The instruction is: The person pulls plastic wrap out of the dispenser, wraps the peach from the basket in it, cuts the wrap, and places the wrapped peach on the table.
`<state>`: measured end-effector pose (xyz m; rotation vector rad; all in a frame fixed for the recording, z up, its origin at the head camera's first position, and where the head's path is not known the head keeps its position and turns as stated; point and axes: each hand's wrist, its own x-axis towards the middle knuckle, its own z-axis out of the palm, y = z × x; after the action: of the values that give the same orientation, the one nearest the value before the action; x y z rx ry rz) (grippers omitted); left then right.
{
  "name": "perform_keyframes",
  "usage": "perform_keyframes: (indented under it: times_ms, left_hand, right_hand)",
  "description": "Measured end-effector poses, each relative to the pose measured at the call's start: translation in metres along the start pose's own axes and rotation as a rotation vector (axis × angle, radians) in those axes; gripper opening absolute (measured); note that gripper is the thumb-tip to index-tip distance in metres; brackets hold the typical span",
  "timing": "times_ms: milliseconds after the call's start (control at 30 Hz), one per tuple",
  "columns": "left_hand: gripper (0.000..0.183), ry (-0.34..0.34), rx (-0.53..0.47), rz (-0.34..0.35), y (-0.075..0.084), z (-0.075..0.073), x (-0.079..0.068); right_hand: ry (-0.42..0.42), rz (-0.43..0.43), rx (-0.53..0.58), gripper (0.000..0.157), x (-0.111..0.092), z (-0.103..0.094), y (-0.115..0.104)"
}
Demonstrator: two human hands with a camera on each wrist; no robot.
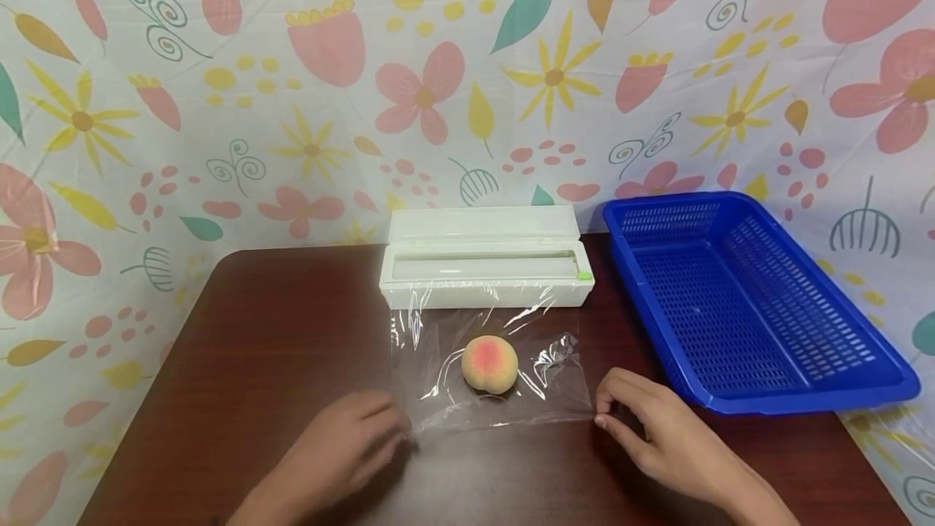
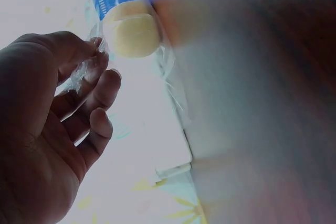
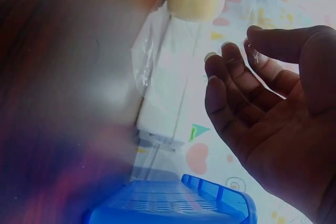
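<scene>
A sheet of clear plastic wrap (image 1: 438,412) stretches toward me from an open white wrap dispenser (image 1: 489,295). Within the sheet's outline sits a yellow peach with a pink blush (image 1: 489,364); I cannot tell whether it lies on or under the film. My left hand (image 1: 351,445) pinches the near left corner, where the film bunches between thumb and forefinger (image 2: 86,56). At the near right corner, my right hand (image 1: 661,428) pinches the film's edge between thumb and forefinger, its other fingers loosely bent (image 3: 226,85).
To the right stands a blue plastic basket (image 1: 796,406) with slotted walls, close to my right hand. The dispenser's raised lid (image 1: 482,222) is near the flower-print cloth (image 1: 453,169) behind the dark wooden table (image 1: 292,331). A small green piece (image 1: 584,275) sits on the dispenser's right end.
</scene>
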<state>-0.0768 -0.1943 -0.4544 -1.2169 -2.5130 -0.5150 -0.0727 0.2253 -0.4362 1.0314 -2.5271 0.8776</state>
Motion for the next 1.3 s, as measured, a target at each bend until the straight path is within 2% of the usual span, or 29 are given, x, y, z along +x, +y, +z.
perform_keyframes:
  times_ms: [233,500,667,933,1133,1300]
  left_hand:
    - [0.004,0.037,-0.011,-0.027,-0.005,0.001,0.005]
    - [0.007,0.060,-0.024,-0.097,-0.007,-0.002,0.012]
    - [0.007,0.072,-0.042,-0.133,-0.010,-0.003,0.016]
    - [0.011,0.181,-0.057,-0.142,-0.018,-0.001,0.030]
    - [0.010,0.201,-0.086,-0.162,-0.024,0.000,0.035]
    - [0.010,0.207,-0.102,-0.167,-0.028,0.001,0.039]
  right_hand:
    - [0.000,0.023,-0.019,0.025,0.003,-0.004,0.003]
    - [0.074,0.023,0.003,0.038,0.013,-0.007,-0.002]
    - [0.097,0.040,0.001,0.036,0.020,-0.011,-0.007]
    - [0.093,0.130,-0.040,0.028,0.019,-0.009,0.008]
    - [0.088,0.206,-0.066,0.024,0.026,-0.009,0.012]
    - [0.100,0.223,-0.080,0.024,0.029,-0.010,0.015]
